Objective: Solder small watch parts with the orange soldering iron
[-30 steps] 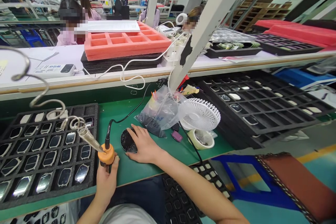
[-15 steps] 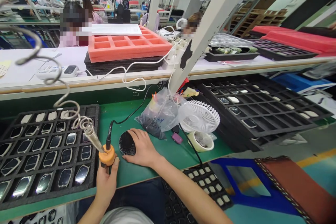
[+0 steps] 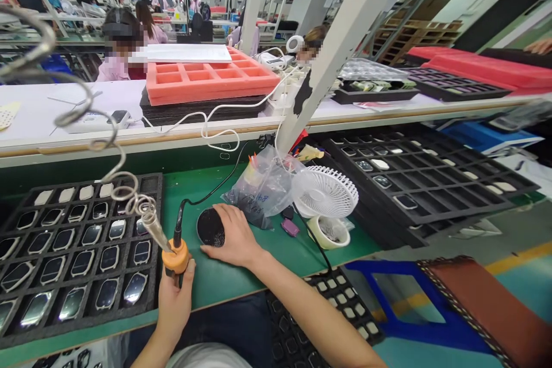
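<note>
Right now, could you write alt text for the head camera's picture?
A left hand grips an orange-topped tool and the right hand curls around a round black object at a green bench. A black tray of watch-like parts lies at left.

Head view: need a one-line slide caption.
Left hand holds an orange-topped tool beside a compartmented black tray of watch-like parts; right hand touches a round black object.

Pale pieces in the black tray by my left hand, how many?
4 pale pieces, side by side along the tray's far row; the coil may hide more.
</note>
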The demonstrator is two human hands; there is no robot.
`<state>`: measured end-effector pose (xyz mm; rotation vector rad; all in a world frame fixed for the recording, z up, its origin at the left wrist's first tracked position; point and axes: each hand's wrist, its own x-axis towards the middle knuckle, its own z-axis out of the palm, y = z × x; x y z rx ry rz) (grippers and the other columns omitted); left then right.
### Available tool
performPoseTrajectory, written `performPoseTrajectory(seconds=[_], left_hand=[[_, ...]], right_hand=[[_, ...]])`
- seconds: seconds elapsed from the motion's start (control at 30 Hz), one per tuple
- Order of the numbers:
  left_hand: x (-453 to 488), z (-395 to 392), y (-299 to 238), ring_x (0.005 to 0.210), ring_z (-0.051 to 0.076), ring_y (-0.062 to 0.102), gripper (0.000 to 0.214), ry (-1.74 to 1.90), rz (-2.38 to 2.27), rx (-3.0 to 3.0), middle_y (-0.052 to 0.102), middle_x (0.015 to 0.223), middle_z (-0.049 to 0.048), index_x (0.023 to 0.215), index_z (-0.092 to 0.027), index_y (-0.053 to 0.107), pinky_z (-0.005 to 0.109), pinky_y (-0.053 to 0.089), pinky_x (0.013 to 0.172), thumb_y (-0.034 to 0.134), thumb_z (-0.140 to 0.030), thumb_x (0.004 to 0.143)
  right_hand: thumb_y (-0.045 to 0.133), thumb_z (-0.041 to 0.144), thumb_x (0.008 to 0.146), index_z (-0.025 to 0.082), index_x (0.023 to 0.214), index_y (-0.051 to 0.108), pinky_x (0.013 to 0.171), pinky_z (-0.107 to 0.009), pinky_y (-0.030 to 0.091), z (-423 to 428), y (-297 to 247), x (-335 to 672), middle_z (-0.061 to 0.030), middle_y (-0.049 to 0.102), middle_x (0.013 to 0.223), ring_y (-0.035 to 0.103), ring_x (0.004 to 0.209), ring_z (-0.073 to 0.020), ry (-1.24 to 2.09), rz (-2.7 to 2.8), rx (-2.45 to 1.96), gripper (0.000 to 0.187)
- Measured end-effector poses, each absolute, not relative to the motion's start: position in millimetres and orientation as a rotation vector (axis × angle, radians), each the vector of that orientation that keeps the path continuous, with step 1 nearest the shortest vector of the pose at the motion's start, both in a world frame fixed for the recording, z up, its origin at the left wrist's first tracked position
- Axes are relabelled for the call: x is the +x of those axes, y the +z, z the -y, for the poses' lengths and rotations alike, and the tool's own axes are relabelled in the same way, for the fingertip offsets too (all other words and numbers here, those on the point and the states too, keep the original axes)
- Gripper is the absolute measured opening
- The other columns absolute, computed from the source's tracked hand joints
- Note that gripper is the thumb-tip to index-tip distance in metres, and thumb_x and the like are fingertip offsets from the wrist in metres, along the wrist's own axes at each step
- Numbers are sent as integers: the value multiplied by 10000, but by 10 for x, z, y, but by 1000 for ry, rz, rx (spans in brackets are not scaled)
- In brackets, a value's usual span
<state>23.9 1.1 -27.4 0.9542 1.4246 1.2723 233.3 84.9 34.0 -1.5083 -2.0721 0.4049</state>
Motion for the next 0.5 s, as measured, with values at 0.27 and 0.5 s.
performPoseTrajectory(seconds=[0.27, 0.5], left_hand=[[237, -18, -259, 1279, 302, 664, 770, 1259, -1419, 946, 678, 1370, 142, 1425, -217, 595, 475, 490, 1180, 818, -650, 827], [230, -13, -263, 1176, 289, 710, 735, 1232, -1441, 925, 721, 1271, 135, 1335, -194, 640, 478, 520, 1142, 827, -667, 805]], right_hand=[[652, 679, 922, 236, 1533, 476, 1181, -631, 450, -757, 366, 2290, -149, 522, 1566, 508, 1441, -361, 419, 2016, -1461, 775], [665, 624, 940, 236, 1518, 496, 1191, -640, 438, -794, 345, 2351, -141, 521, 1571, 502, 1451, -362, 464, 2039, -1504, 717]])
